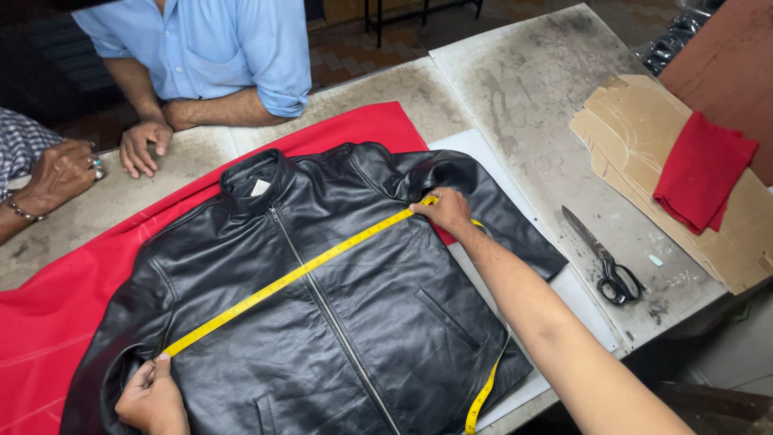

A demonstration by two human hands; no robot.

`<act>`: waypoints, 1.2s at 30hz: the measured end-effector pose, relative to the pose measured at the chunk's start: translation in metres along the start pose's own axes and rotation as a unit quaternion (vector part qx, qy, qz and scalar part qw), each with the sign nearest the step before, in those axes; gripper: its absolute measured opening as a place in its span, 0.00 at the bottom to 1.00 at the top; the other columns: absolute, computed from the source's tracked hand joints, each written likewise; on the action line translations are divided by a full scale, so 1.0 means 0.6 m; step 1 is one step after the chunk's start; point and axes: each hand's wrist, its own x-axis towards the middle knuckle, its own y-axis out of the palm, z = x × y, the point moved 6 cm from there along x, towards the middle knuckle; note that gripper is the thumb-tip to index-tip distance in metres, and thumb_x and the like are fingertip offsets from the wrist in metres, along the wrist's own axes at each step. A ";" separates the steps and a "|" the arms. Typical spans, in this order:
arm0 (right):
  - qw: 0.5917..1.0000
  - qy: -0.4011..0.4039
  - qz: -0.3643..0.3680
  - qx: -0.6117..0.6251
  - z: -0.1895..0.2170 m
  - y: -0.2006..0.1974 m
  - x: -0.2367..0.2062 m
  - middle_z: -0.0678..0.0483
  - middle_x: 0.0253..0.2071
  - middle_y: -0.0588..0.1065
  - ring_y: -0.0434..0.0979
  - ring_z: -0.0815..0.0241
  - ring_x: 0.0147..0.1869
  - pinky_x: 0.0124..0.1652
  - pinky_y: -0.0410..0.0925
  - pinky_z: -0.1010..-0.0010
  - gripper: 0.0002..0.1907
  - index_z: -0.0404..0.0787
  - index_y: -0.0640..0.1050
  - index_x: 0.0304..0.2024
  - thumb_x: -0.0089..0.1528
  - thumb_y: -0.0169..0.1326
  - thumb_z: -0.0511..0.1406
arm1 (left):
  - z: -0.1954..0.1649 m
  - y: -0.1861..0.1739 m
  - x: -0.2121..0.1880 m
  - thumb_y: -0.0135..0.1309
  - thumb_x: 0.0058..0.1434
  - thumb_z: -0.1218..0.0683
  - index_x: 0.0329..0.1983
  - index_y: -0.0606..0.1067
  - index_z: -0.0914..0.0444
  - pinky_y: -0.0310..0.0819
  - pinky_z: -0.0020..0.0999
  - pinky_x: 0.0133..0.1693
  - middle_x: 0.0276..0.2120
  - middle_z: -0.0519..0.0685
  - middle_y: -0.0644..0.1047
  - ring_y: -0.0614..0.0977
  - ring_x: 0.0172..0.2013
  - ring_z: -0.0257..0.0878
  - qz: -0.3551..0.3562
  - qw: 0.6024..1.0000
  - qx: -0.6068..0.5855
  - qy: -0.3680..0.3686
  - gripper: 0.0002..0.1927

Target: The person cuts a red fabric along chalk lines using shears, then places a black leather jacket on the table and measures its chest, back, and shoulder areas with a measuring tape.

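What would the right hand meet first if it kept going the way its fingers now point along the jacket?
The right hand points up-left across the black leather jacket. Its fingers already press the yellow tape measure there; going on, it would probably meet the jacket's collar first.

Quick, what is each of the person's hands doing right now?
Left hand: closed, pinching one end of the yellow tape measure at the black leather jacket armpit.
Right hand: closed, pressing the tape at the other armpit.
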 end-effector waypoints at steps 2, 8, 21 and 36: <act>1.000 0.003 0.002 0.004 -0.007 0.002 0.010 0.50 0.34 0.83 0.84 0.51 0.41 0.43 0.73 0.60 0.25 0.46 0.86 0.37 0.49 0.70 0.54 | -0.009 -0.004 -0.006 0.67 0.66 0.62 0.45 0.82 0.76 0.74 0.28 0.40 0.34 0.56 0.82 0.80 0.33 0.35 -0.014 0.992 0.120 0.031 0.10; 0.992 -0.040 0.022 0.121 -0.028 -0.012 0.027 0.53 0.29 0.82 0.80 0.61 0.30 0.33 0.72 0.65 0.18 0.44 0.86 0.36 0.52 0.70 0.48 | -0.002 -0.006 -0.008 0.67 0.65 0.63 0.46 0.81 0.75 0.76 0.28 0.41 0.36 0.56 0.82 0.82 0.34 0.34 -0.018 0.994 0.107 0.032 0.10; 0.986 0.017 0.023 0.163 -0.030 -0.025 0.013 0.57 0.23 0.80 0.76 0.70 0.21 0.26 0.69 0.75 0.14 0.41 0.85 0.32 0.53 0.71 0.43 | -0.008 0.004 -0.006 0.65 0.66 0.63 0.47 0.80 0.75 0.75 0.21 0.45 0.38 0.48 0.82 0.81 0.37 0.29 0.023 0.997 -0.077 -0.015 0.10; 0.990 -0.094 -0.079 0.075 -0.011 -0.005 -0.008 0.51 0.34 0.82 0.82 0.59 0.36 0.39 0.72 0.66 0.18 0.42 0.86 0.36 0.57 0.70 0.48 | -0.034 -0.027 0.004 0.69 0.60 0.62 0.39 0.80 0.71 0.77 0.24 0.42 0.36 0.50 0.83 0.81 0.35 0.30 -0.056 0.988 -0.139 0.043 0.09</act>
